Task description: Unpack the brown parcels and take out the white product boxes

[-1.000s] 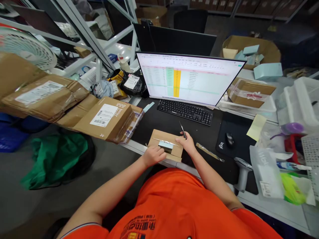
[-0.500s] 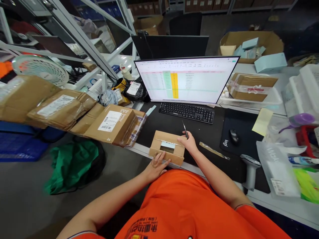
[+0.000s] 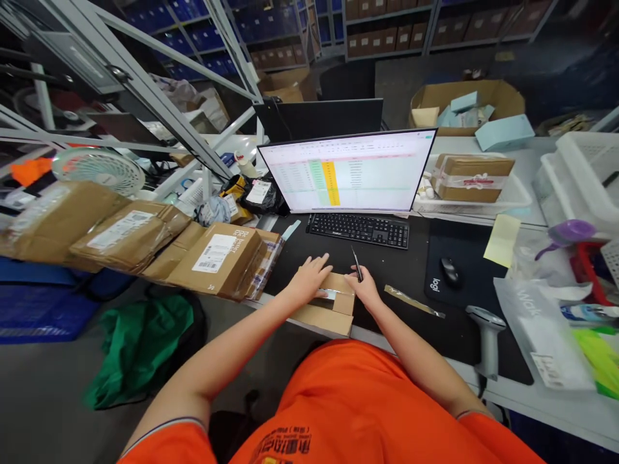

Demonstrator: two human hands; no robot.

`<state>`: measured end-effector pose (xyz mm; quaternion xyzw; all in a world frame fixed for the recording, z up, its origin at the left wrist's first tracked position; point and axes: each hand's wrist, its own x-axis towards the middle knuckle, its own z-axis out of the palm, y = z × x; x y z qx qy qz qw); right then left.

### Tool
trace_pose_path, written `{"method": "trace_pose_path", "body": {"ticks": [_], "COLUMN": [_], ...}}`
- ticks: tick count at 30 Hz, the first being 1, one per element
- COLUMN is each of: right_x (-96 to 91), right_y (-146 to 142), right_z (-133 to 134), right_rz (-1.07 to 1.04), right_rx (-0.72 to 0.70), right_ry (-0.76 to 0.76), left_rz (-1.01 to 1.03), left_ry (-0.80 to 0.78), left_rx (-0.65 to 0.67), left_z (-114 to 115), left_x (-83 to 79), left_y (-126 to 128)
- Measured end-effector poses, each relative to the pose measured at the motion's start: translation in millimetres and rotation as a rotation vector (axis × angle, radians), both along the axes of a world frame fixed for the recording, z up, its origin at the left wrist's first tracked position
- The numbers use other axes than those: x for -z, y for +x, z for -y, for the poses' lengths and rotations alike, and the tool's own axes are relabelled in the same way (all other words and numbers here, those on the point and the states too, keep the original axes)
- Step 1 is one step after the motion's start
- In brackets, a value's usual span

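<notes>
A small cardboard box (image 3: 322, 317) lies at the desk's front edge, its near flap folded out toward me. Part of something pale blue (image 3: 331, 294) shows through its opening. My left hand (image 3: 308, 281) reaches over the box's left side, fingers stretched toward the far edge and thumb near the opening. At the far right corner, my right hand (image 3: 365, 288) touches the box while gripping a slim knife (image 3: 358, 267), thin pointed blade up and dark handle in the fingers. A strip of brown tape (image 3: 413, 301) lies to the right of that hand.
Behind the box stand a keyboard (image 3: 358, 230) and a monitor (image 3: 353, 171). To the right are a mouse (image 3: 449, 272), a barcode scanner (image 3: 487, 338) and a plastic bag (image 3: 544, 335). Several parcels, including a labelled carton (image 3: 217, 258), line the left side.
My left hand has moved from the box's near edge to its far left side. The near flap now lies folded outward. My right hand still grips the knife; the camera view has shifted.
</notes>
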<state>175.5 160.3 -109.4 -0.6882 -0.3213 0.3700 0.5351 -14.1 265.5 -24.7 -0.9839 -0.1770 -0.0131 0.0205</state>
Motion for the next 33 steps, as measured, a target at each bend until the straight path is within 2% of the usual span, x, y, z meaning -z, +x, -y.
{"method": "trace_pose_path", "body": {"ticks": [3,5,8,11,14,17,20,22,23,25,27,29,31,33], "right_x": [-8.8,-15.1,-23.3,-31.0,-41.3,-53.2,-60.1,-59.5,-57.7,-52.6,-47.5,-44.8,-45.8,-50.6], "right_y": [15.4,31.5,53.1,61.7,60.2,60.4,74.1,91.3,100.8,116.6,120.9,109.9,86.9,60.0], "right_z": [22.8,50.1,95.3,121.6,119.2,102.0,87.4,82.4,81.1,79.2,77.3,75.1,75.0,80.0], "right_rz": [0.048,0.16,0.516,0.819,0.993,1.102,1.159,1.15,1.122,0.986,0.709,0.43,0.237,0.154], "right_rx": [0.054,-0.005,-0.264,-0.501,-0.628,-0.63,-0.627,-0.574,-0.49,-0.204,0.104,0.268,0.295,0.304], "right_ry": [0.028,0.046,0.042,-0.07,-0.162,-0.207,-0.21,-0.233,-0.257,-0.299,-0.249,-0.154,-0.079,-0.018], "left_rz": [-0.076,-0.029,0.03,0.003,0.013,0.044,0.058,0.051,0.042,0.022,0.004,-0.008,-0.032,-0.104], "left_ry": [0.011,0.032,0.066,0.105,0.106,0.075,0.014,-0.044,-0.065,-0.078,-0.073,-0.06,-0.039,-0.067], "left_rx": [0.081,0.111,0.147,0.157,0.174,0.184,0.14,0.08,0.048,-0.015,-0.094,-0.209,-0.407,-0.66], "left_z": [-17.6,-19.1,-18.2,-20.6,-24.1,-24.6,-21.7,-18.2,-16.0,-11.1,-5.9,-1.0,2.7,4.3], "left_x": [16.3,32.8,51.5,58.6,60.1,59.3,54.4,48.9,45.8,39.5,33.1,26.0,17.0,6.1], "left_y": [10.8,7.7,0.5,-0.9,0.6,1.0,0.8,0.7,0.7,1.2,3.2,6.6,10.0,11.5]}}
